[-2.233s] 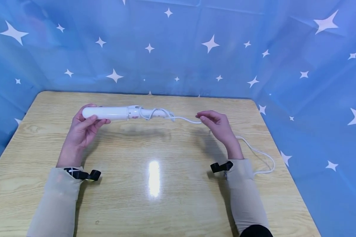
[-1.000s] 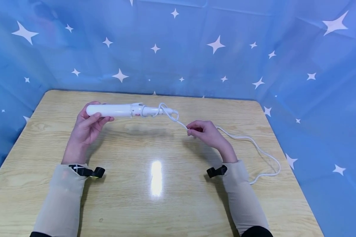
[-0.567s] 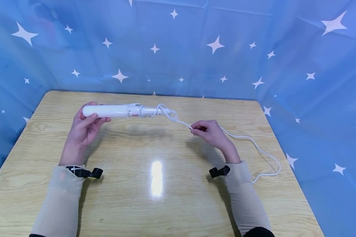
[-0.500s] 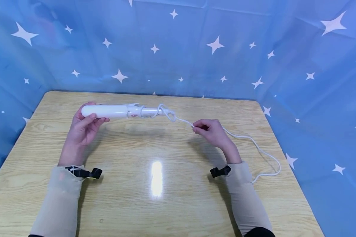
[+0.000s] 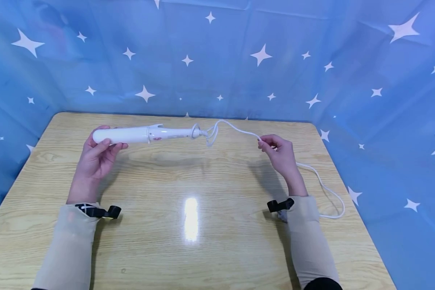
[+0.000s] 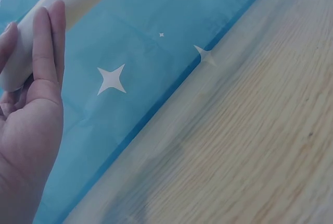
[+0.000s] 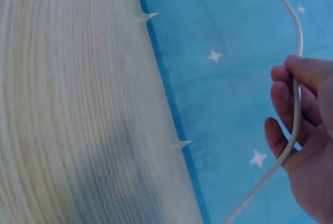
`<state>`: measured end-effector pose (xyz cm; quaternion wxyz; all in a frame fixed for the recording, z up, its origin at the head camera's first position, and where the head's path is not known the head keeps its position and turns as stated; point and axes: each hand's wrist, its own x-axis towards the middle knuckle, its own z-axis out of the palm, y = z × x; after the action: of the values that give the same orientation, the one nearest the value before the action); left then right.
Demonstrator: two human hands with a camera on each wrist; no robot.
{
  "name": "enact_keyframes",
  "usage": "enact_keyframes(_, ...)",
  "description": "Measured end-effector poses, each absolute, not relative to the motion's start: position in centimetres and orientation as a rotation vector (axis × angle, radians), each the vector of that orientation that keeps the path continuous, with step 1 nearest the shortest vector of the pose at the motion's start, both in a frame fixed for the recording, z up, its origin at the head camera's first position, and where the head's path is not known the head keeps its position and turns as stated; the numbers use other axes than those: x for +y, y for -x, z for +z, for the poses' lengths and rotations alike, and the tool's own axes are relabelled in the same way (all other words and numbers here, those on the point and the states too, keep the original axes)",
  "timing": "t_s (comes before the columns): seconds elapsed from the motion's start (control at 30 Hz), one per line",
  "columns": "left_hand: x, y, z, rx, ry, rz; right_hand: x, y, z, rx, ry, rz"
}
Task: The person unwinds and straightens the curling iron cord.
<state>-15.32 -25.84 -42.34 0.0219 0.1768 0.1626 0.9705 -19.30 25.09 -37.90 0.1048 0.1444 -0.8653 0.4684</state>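
A white curling iron (image 5: 130, 135) is held level above the far part of the table, its thick barrel to the left and slimmer handle to the right. My left hand (image 5: 96, 161) grips the barrel's end between thumb and fingers; in the left wrist view that hand (image 6: 36, 104) lies along the white barrel (image 6: 78, 0). A few loose loops of the white cord (image 5: 235, 128) hang at the handle's tail. To the right, my right hand (image 5: 280, 155) pinches the cord. The right wrist view shows the cord (image 7: 299, 31) running between thumb and forefinger and across the palm.
The wooden table (image 5: 148, 241) has a bright light reflection in its middle. A further length of cord curves on the table's right side and passes behind the right sleeve (image 5: 308, 237). A blue star-patterned cloth (image 5: 217, 76) stands at the back and sides.
My right hand has moved right and away from me, drawing the cord along. The cord's wraps have come off the handle's middle and gather at its tail. The curling iron shifts slightly left.
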Motion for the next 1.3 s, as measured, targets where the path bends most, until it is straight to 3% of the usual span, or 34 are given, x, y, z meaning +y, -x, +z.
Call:
enact_keyframes(0.43,-25.8,16.1,-42.0,0.601,-0.524,3.007,24.6,19.6,-38.8,-2.519,-0.366,1.385)
enact_keyframes(1.3,-25.3,16.0,-42.3,0.483,-0.652,2.921,21.0,20.0,-37.3,-2.585,-0.586,1.621)
